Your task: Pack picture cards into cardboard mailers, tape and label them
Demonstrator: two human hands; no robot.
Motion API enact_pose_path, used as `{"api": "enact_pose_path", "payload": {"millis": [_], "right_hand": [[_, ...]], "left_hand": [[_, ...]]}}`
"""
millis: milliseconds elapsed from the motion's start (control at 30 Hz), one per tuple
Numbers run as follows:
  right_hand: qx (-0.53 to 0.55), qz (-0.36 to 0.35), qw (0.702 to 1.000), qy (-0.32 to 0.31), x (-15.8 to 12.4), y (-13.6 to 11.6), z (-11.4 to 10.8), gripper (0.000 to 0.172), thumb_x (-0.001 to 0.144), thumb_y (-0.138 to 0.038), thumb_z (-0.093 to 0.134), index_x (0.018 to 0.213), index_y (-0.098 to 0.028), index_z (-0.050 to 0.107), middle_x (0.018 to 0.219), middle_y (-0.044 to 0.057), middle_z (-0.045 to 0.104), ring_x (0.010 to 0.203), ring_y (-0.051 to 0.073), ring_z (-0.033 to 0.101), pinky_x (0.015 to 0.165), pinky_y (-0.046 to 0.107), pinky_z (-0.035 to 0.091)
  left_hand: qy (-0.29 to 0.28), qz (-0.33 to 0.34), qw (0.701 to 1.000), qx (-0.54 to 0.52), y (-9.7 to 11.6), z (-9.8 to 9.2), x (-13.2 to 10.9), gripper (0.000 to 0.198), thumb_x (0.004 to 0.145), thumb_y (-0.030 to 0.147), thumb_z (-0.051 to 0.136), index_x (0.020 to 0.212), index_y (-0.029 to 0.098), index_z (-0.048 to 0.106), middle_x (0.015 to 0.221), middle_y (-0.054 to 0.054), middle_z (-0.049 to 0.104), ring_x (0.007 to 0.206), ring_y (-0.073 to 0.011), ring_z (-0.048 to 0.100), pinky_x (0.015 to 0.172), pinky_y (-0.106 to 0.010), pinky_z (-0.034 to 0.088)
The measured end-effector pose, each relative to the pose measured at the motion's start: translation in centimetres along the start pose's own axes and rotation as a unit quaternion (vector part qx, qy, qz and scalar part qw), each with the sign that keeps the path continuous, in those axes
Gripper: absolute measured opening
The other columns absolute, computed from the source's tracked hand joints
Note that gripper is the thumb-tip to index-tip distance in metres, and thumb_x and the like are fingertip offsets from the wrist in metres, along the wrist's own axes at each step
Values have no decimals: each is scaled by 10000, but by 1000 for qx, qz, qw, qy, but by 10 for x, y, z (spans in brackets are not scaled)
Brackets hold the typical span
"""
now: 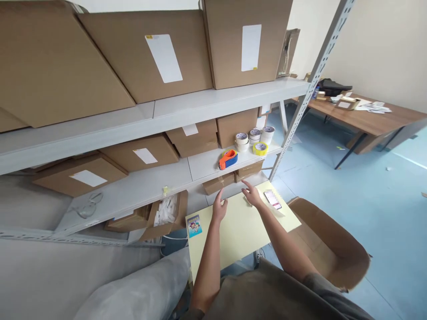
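My left hand [218, 209] hovers over the far part of a pale yellow board [230, 242], fingers stretched out and thumb apart, with nothing in it. To its right, my right hand [252, 195] reaches forward with fingers extended and apart; it holds nothing that I can see. Just under the right hand, a small object is mostly hidden and too small to name. A phone [272, 199] with a lit screen lies on the board right of that hand. At the board's left edge is a blue booklet or card [194, 226] with cartoon figures.
An orange and blue tape dispenser [228, 159], a yellow tape roll [260, 148] and white rolls [242, 141] stand on the middle shelf [173, 178]. Cardboard boxes [180, 53] fill the rack. An open carton [333, 240] sits at right. A wooden table [376, 118] stands behind.
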State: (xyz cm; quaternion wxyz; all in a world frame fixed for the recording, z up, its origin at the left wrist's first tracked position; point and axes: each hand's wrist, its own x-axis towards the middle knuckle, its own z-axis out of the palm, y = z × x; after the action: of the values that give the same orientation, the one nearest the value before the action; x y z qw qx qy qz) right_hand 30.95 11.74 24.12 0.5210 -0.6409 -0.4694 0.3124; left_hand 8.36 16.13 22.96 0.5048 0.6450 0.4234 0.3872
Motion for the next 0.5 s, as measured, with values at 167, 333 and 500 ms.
{"api": "enact_pose_path", "payload": {"millis": [167, 333, 500], "right_hand": [[-86, -137, 985, -52, 120, -23, 5, 748, 794, -140, 627, 1533, -244, 595, 1613, 71, 546, 1509, 316, 482, 1267, 489, 395], [-249, -153, 947, -133, 210, -49, 23, 773, 784, -41, 625, 1547, -151, 560, 1628, 147, 520, 1543, 331, 422, 1276, 468, 352], [-428, -126, 873, -196, 233, -56, 32, 495, 904, -125, 659, 1397, -80, 645, 1285, 210, 750, 1279, 322, 639, 1177, 412, 406]], "left_hand": [[79, -14, 996, 29, 4, -10, 12, 640, 939, 362, 669, 1562, 292, 540, 1631, -107, 519, 1515, -295, 471, 1201, -438, 425], [160, -29, 986, 39, 3, -22, 5, 627, 951, 423, 678, 1549, 283, 554, 1606, -116, 548, 1495, -301, 495, 1169, -417, 459], [212, -28, 976, 27, -2, -29, 3, 596, 929, 415, 706, 1498, 271, 604, 1524, -120, 622, 1448, -298, 547, 1121, -414, 509]]}}
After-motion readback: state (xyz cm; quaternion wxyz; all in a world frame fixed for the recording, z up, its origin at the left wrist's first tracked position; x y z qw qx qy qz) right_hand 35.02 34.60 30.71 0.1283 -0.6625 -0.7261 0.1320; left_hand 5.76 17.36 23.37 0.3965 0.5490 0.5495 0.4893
